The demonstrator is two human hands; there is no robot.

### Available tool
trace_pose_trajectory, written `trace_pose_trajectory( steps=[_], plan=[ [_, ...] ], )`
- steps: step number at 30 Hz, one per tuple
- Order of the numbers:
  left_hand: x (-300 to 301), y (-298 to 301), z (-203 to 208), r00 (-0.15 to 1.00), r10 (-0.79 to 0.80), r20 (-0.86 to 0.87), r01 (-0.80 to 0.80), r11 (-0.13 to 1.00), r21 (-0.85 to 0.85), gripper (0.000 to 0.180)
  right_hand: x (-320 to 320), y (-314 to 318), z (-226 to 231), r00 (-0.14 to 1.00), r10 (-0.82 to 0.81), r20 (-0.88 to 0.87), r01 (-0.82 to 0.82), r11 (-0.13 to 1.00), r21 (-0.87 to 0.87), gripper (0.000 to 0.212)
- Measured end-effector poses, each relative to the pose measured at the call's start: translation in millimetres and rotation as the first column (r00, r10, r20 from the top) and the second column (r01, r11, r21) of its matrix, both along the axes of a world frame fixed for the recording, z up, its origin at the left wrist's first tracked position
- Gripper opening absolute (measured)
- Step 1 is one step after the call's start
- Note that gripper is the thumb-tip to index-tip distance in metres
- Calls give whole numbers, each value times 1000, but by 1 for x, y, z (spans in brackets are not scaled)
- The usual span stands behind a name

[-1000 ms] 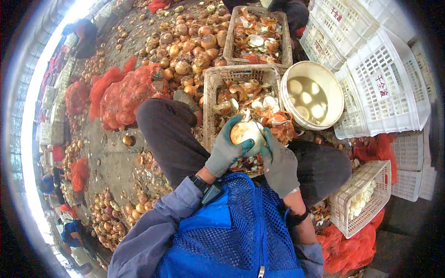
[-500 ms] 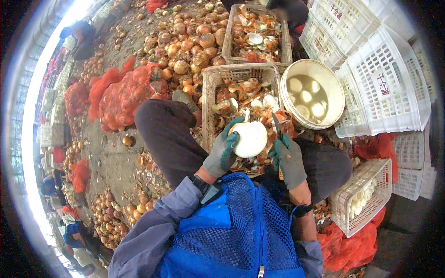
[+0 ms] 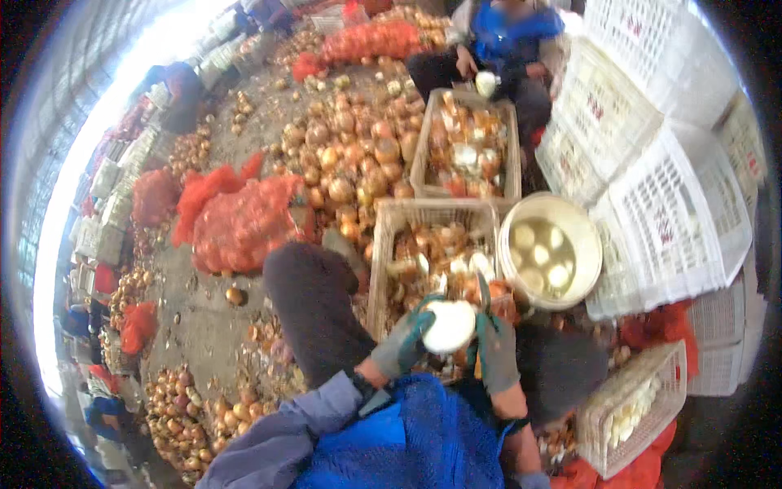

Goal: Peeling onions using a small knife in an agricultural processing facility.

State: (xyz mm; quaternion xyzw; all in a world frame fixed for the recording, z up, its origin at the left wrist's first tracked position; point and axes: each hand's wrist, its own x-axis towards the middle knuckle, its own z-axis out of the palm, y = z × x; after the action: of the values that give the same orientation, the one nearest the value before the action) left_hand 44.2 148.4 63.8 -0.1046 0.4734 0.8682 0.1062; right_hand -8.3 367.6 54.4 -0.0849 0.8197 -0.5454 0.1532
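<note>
My left hand [image 3: 407, 338], in a grey-green glove, is closed around a peeled white onion [image 3: 449, 327]. Close to the onion's right side, my right hand [image 3: 495, 350], gloved the same way, grips a knife [image 3: 484, 293] with its blade pointing up and away. The handle is hidden in my fingers. Both hands are over the near edge of a plastic crate [image 3: 376, 269] holding brown onion skins and pale scraps. Right of that crate stands a white bucket [image 3: 593, 269], where several peeled onions lie in cloudy liquid.
Beyond sits another crate of skins [image 3: 419, 155], with a co-worker [image 3: 517, 37] behind it holding a pale onion. Unpeeled onions [image 3: 350, 155] and a red mesh sack [image 3: 248, 228] lie left. White crates [image 3: 668, 220] are stacked right; a crate with pale pieces [image 3: 680, 383] stands near right.
The view has tipped upward, bringing the co-worker into sight and the crates lower in the picture. My right hand and the knife have come closer to the onion.
</note>
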Motion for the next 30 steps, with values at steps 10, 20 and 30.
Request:
trace_pose_trajectory(
  steps=[10, 20, 30],
  plan=[
    [-10, -3, 29, 986, -161, 39, 164, 983, -86, 65, -7, -8, 8, 960, -250, 128, 278, 912, -302, 36],
    [-6, 1, -3, 993, -113, 35, 111, 993, 46, 70, -5, -23, 25, 948, -318, 31, 315, 913, -259, 35],
    [-5, -4, 18, 995, 100, 25, -101, 905, 414, 75, 24, 12, 13, 959, -32, 281, 159, 882, -444, 35]
  ],
)
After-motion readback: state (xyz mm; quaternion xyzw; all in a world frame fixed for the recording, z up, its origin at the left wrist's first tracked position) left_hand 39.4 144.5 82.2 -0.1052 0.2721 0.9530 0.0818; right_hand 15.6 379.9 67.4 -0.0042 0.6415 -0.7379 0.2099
